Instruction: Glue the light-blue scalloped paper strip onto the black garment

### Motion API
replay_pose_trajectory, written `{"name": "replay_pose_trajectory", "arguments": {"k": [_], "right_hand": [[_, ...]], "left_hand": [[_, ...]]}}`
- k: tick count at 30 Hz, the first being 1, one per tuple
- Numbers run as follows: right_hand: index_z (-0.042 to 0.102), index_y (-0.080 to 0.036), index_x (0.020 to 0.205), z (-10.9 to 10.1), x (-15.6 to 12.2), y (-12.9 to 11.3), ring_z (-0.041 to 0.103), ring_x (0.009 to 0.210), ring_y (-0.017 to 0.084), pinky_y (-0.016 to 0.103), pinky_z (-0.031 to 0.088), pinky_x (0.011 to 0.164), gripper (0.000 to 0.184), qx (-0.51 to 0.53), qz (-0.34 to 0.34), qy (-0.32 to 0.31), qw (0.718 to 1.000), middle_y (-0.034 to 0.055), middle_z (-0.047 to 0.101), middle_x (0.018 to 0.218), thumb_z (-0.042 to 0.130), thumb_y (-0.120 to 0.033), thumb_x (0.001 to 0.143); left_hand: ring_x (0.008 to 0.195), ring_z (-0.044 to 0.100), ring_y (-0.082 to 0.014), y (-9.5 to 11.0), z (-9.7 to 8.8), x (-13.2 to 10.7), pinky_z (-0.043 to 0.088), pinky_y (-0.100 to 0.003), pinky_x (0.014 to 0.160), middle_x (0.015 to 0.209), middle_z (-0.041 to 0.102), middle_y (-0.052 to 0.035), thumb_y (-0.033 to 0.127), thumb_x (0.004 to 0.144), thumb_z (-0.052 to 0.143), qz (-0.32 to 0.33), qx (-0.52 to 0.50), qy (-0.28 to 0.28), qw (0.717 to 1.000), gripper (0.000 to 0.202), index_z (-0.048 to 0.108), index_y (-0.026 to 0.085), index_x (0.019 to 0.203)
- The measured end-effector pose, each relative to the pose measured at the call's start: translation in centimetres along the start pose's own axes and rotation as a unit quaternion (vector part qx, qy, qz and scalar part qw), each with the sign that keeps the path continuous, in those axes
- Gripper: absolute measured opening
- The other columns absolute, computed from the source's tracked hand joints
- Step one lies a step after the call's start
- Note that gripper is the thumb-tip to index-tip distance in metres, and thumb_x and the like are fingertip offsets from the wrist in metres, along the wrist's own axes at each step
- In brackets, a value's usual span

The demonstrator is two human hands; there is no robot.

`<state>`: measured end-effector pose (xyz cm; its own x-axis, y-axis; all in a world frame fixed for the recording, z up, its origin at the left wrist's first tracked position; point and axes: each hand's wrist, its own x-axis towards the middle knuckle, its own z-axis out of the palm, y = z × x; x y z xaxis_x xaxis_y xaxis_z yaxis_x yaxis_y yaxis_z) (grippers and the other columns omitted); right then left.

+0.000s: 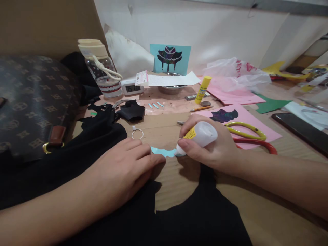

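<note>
My right hand (215,147) is wrapped round a small white glue bottle (202,135) with a yellow label, its tip pointing down-left onto a light blue scalloped paper strip (164,152). My left hand (125,167) lies flat with its fingers stretched out, the fingertips pressing on the strip's left end. The strip rests on brown cardboard (179,184), beside a large black cut paper sheet (194,218).
Yellow-and-red scissors (248,135) lie on pink paper (266,135) just behind my right hand. A glue stick (202,89), pencil (201,109), metal ring (137,133), water bottle (101,66), small clock (132,88) and patterned brown bag (33,102) stand around. A phone (299,130) lies at the right.
</note>
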<state>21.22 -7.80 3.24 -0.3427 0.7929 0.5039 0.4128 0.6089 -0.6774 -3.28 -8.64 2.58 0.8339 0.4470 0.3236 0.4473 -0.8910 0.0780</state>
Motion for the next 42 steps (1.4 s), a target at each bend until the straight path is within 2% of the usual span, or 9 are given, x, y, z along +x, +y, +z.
{"name": "replay_pose_trajectory", "arguments": {"k": [10, 16, 24, 30, 36, 42], "right_hand": [[0.057, -0.019, 0.076, 0.09, 0.24, -0.12, 0.056, 0.055, 0.009, 0.023, 0.043, 0.051, 0.026, -0.017, -0.029, 0.005, 0.999, -0.0025, 0.061, 0.067, 0.073, -0.038, 0.085], [0.053, -0.021, 0.072, -0.27, 0.25, -0.07, 0.052, 0.051, 0.01, 0.025, 0.039, 0.048, 0.028, -0.051, -0.017, -0.011, 0.998, -0.0037, 0.059, 0.06, 0.069, -0.039, 0.087], [0.055, -0.022, 0.078, -0.47, 0.11, -0.07, 0.053, 0.054, 0.01, 0.024, 0.042, 0.051, 0.02, 0.018, -0.046, 0.019, 0.999, -0.0049, 0.057, 0.063, 0.07, -0.03, 0.089], [0.057, -0.022, 0.078, -0.21, -0.07, -0.1, 0.055, 0.051, 0.01, 0.023, 0.042, 0.047, 0.023, 0.006, -0.002, -0.009, 1.0, -0.0043, 0.061, 0.062, 0.073, -0.036, 0.086], [0.054, -0.022, 0.072, -0.2, 0.09, -0.28, 0.053, 0.049, 0.01, 0.023, 0.041, 0.046, 0.026, -0.011, 0.001, -0.006, 1.0, -0.0041, 0.06, 0.06, 0.072, -0.037, 0.084], [0.054, -0.022, 0.073, 0.27, 0.84, -0.34, 0.055, 0.055, 0.011, 0.025, 0.043, 0.052, 0.026, 0.016, -0.028, 0.005, 0.999, -0.0034, 0.06, 0.064, 0.072, -0.035, 0.087]], "left_hand": [[0.074, 0.064, -0.0248, -0.15, 0.14, 0.03, 0.054, -0.041, 0.066, 0.09, 0.072, -0.0098, 0.02, 0.106, 0.037, 0.001, 0.006, 0.0, 1.0, 0.034, 0.07, 0.018, 0.113], [0.075, 0.063, -0.0241, -0.12, 0.18, -0.11, 0.053, -0.04, 0.066, 0.092, 0.071, -0.0096, 0.02, 0.105, 0.039, -0.002, -0.004, -0.009, 1.0, 0.032, 0.07, 0.019, 0.115], [0.076, 0.064, -0.0243, -0.19, 0.43, -0.03, 0.054, -0.041, 0.068, 0.092, 0.071, -0.0089, 0.018, 0.104, 0.043, 0.001, -0.002, 0.006, 1.0, 0.029, 0.071, 0.018, 0.113], [0.077, 0.065, -0.025, 0.04, 0.33, 0.08, 0.054, -0.041, 0.067, 0.094, 0.072, -0.0101, 0.02, 0.105, 0.039, 0.002, 0.001, -0.002, 1.0, 0.032, 0.07, 0.018, 0.114], [0.078, 0.064, -0.0241, 0.03, 0.15, 0.04, 0.053, -0.04, 0.069, 0.095, 0.072, -0.0099, 0.019, 0.105, 0.039, 0.001, -0.002, -0.002, 1.0, 0.032, 0.069, 0.018, 0.115], [0.073, 0.058, -0.0225, -0.19, 0.39, -0.12, 0.046, -0.036, 0.065, 0.084, 0.066, -0.0055, 0.017, 0.103, 0.044, -0.004, -0.017, 0.008, 1.0, 0.027, 0.069, 0.019, 0.113]]}}
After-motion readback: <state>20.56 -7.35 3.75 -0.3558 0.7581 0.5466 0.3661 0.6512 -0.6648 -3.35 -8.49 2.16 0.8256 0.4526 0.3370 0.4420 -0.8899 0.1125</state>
